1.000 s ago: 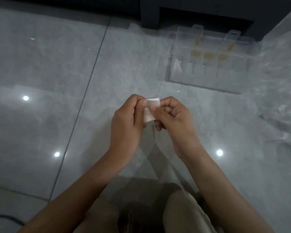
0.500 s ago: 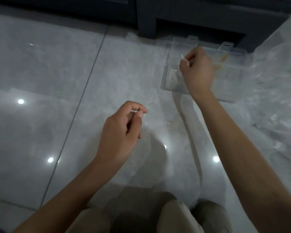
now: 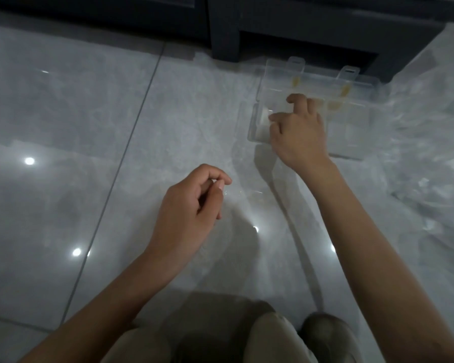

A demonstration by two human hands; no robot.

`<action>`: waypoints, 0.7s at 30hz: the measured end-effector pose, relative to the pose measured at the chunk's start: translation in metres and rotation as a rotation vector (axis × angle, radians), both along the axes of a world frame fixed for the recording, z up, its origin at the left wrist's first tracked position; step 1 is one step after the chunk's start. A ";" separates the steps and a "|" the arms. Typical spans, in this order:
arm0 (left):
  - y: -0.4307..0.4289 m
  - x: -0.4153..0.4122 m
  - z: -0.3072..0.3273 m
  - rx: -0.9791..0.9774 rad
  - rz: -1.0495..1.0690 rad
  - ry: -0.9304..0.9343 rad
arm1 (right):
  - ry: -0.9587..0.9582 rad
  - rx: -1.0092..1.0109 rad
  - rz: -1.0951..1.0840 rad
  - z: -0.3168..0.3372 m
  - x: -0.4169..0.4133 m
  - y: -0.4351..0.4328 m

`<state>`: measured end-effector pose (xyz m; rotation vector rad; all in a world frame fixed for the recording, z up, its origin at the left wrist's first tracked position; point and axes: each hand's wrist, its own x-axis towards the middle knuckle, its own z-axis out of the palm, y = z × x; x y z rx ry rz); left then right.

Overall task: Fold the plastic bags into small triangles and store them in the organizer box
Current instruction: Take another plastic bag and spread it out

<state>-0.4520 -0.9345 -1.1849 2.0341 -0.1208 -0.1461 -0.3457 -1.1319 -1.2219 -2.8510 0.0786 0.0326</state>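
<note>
While the right hand's [image 3: 298, 134] fingers [image 3: 295, 100] stand spread and mostly straight over the organizer box [image 3: 351, 134], its thumb [image 3: 274, 117] reaches sideways, well clear of the forefinger, so nothing is pinched between them. The thumb tip lies at the edge of a pale folded bag [image 3: 263, 124] that sits in the box's near-left compartment; whether it touches the bag or is just beside it cannot be told. Yellowish folded pieces [image 3: 334, 105] show in the rear compartments, and the clear lid [image 3: 317, 74] stands open behind them.

Nearer the body, the left hand [image 3: 189, 208] hovers above the tiled floor [image 3: 89, 127], fingers loosely curled with the thumb tip against the forefinger and nothing visible in them. A heap of loose plastic bags [image 3: 430, 158] lies on the floor to the right of the box.

The likely trouble is spring-back: thin plastic folded tight tends to open once pressure leaves it, so the triangle could unfurl and ride up over the divider. Lifting the hand carelessly might also drag the bag out by cling, or nudge the light box across the glossy tile. Dim light and clear walls make it easy to misjudge which compartment is full.
</note>
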 end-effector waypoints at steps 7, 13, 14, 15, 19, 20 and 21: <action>-0.003 -0.001 -0.002 0.002 -0.023 -0.012 | -0.131 0.025 -0.043 -0.002 -0.009 -0.001; -0.005 -0.002 -0.003 0.015 -0.046 -0.013 | -0.017 0.067 0.015 -0.009 -0.005 0.002; -0.006 -0.001 -0.003 0.014 -0.053 -0.016 | -0.018 0.099 0.014 -0.009 -0.006 0.002; -0.007 -0.001 -0.003 0.012 -0.056 -0.018 | -0.050 0.141 -0.001 -0.010 -0.008 0.002; -0.016 0.002 -0.006 -0.003 -0.066 0.016 | -0.289 0.440 -0.162 -0.010 -0.034 -0.010; -0.019 0.003 -0.006 -0.004 -0.085 0.028 | -0.311 0.547 -0.204 -0.008 -0.044 -0.015; -0.023 0.004 -0.005 -0.005 -0.107 0.039 | -0.328 0.631 -0.260 -0.008 -0.055 -0.023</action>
